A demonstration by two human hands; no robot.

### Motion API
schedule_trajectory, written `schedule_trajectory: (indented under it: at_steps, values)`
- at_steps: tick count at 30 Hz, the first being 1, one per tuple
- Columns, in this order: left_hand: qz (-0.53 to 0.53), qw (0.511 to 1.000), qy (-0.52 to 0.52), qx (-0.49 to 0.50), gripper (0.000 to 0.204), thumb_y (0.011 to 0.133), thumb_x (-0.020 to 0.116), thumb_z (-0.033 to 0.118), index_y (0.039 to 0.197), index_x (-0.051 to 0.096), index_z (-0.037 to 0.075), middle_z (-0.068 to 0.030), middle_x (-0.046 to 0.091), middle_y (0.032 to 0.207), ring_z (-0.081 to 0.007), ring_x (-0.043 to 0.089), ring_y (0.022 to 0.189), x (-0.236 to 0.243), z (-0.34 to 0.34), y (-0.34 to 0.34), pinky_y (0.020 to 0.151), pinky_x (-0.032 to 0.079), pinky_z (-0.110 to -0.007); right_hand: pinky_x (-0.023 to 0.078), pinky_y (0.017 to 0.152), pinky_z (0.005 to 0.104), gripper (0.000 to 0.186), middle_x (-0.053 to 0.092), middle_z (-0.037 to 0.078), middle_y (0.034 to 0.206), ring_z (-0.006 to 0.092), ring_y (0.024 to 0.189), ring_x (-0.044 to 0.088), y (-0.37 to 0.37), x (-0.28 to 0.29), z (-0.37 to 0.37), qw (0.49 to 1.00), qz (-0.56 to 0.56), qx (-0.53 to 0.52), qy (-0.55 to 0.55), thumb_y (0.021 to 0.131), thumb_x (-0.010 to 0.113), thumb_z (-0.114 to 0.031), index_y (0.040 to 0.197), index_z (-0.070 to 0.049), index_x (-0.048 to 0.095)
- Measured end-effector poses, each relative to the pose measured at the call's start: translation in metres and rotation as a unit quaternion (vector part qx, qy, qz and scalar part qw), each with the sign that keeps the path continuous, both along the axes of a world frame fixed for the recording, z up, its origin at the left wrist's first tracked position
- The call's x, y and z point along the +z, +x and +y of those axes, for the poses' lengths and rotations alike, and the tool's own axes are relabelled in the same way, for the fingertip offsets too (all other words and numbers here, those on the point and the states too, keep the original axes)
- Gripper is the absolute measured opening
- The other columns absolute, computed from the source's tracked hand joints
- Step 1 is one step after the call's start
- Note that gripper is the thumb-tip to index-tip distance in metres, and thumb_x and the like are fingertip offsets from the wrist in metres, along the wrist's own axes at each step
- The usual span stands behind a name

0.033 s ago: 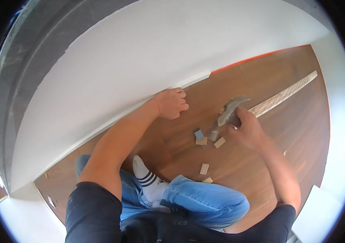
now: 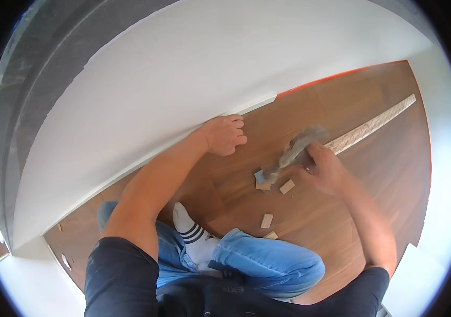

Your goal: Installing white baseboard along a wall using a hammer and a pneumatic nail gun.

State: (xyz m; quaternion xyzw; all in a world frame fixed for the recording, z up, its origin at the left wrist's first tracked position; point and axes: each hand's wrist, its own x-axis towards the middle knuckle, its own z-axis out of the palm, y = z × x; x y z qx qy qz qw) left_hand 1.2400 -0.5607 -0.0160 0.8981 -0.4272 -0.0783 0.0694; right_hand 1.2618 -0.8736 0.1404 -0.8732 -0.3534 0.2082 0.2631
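Observation:
My right hand (image 2: 327, 168) is closed round a claw hammer (image 2: 297, 150) above the floor, right of centre. Motion smears the hammer's metal head, and my hand hides most of its handle. My left hand (image 2: 225, 135) is closed, its curled fingers against the white baseboard (image 2: 257, 103) at the foot of the wall. What those fingers hold, if anything, is hidden. Below the hammer lie a blue-grey block (image 2: 259, 176), partly overlapping a tan block (image 2: 263, 186), and a separate small wooden block (image 2: 287, 186).
Brown floorboards (image 2: 283, 121) bear a long pale strip (image 2: 373, 124) beyond my right hand. More small blocks (image 2: 267, 220) lie by my bent knee (image 2: 273, 259). An orange-red edge (image 2: 336, 76) runs along the wall's foot past the baseboard's end. A white panel (image 2: 416, 280) stands at lower right.
The hammer's head has shifted slightly, its lower end going left and down over the blue-grey block, and it is more blurred. My left hand stays at the baseboard.

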Motion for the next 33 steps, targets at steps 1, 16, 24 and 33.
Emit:
schedule_trajectory:
  at_steps: [1,16,24,33]
  values:
    - [-0.030,0.999,-0.034,-0.011,0.010,0.080,0.063,0.023,0.084,0.068,0.016,0.0010,0.067,0.086,-0.0181,0.059,0.102,-0.002,0.002,0.000,0.111,0.038,-0.035,0.052,0.064,0.0459,0.031,0.068,0.016,0.085,0.0371,0.077,0.067,0.007,-0.003,0.003,1.000,0.000,0.005,0.001,0.080,0.075,-0.016,0.103,-0.002,0.060]
    - [-0.023,0.999,-0.043,-0.016,0.017,0.076,0.068,0.030,0.080,0.059,0.017,0.0004,0.061,0.080,-0.0217,0.056,0.100,-0.010,0.000,0.001,0.111,0.039,-0.036,0.055,0.078,0.0364,0.034,0.064,0.001,0.102,0.0215,0.097,0.063,0.109,-0.125,0.015,0.886,-0.274,0.337,-0.163,0.092,0.067,-0.042,0.111,-0.015,0.059]
    - [-0.030,0.999,0.011,-0.021,0.012,0.079,0.066,0.031,0.082,0.065,0.019,0.0055,0.067,0.083,-0.0175,0.057,0.101,-0.002,-0.004,0.002,0.108,0.038,-0.032,0.053,0.080,0.0363,0.034,0.058,0.002,0.099,0.0219,0.097,0.061,0.126,-0.138,0.023,0.889,-0.275,0.360,-0.064,0.090,0.068,-0.040,0.109,-0.012,0.060]
    - [-0.014,0.999,-0.041,-0.009,0.016,0.074,0.069,0.028,0.076,0.059,0.017,0.0011,0.062,0.078,-0.0212,0.056,0.096,-0.006,-0.003,0.002,0.106,0.042,-0.034,0.054,0.083,0.0391,0.035,0.059,0.003,0.103,0.0237,0.099,0.060,0.144,-0.143,0.028,0.882,-0.259,0.385,-0.079,0.095,0.061,-0.046,0.113,-0.016,0.060]
